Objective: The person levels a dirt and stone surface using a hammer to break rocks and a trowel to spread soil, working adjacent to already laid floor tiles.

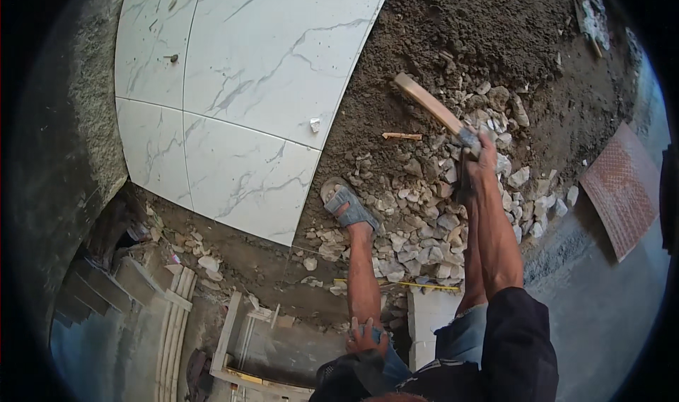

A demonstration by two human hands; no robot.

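My right hand (483,158) is closed around the grey end of a flat wooden bar (431,103), above broken stones (424,250). The bar's bare wood points away to the upper left, over dark, damp soil or mortar (481,27); I cannot tell its exact kind. My left hand (366,337) rests on my left knee with its fingers spread, holding nothing. A small wood sliver (402,136) lies just left of the stones. My left foot, in a grey sandal (350,205), stands at their left edge; my right foot is mostly hidden behind my right arm.
White grey-veined tiles (240,70) cover the floor at left, one bearing a small white chip (315,125). A reddish textured tile (626,190) lies at right. Below are a thin yellow strip (417,284), a white block (428,321), a frame-like structure (233,324) and long pale strips (177,331).
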